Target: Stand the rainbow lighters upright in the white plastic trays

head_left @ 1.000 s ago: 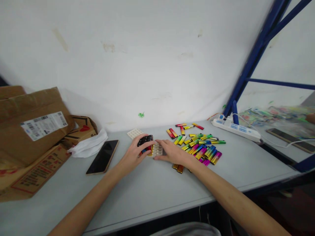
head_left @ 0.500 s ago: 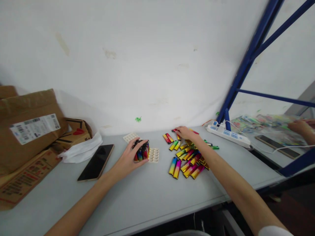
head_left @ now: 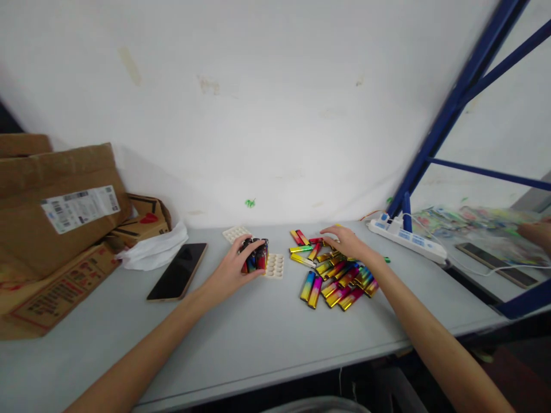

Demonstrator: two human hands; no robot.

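Note:
My left hand (head_left: 231, 271) is curled around a cluster of upright lighters (head_left: 255, 256) standing in a white dimpled tray (head_left: 275, 267). My right hand (head_left: 346, 241) lies over the far side of a loose pile of rainbow-coloured lighters (head_left: 333, 276) on the grey table (head_left: 267, 338), fingers spread and bent down onto them. Whether it grips one is hidden. A second white tray (head_left: 236, 233) lies behind the first.
A black phone (head_left: 178, 271) lies left of my left hand, beside white crumpled plastic (head_left: 155, 249) and cardboard boxes (head_left: 55, 212). A white power strip (head_left: 407, 240) sits at the back right by a blue frame (head_left: 451, 115). Another person's hand (head_left: 536, 232) shows at the far right.
My right hand left the tray, reached to the far side of the lighter pile, and now rests slightly nearer over it. My left hand stayed on the upright lighters.

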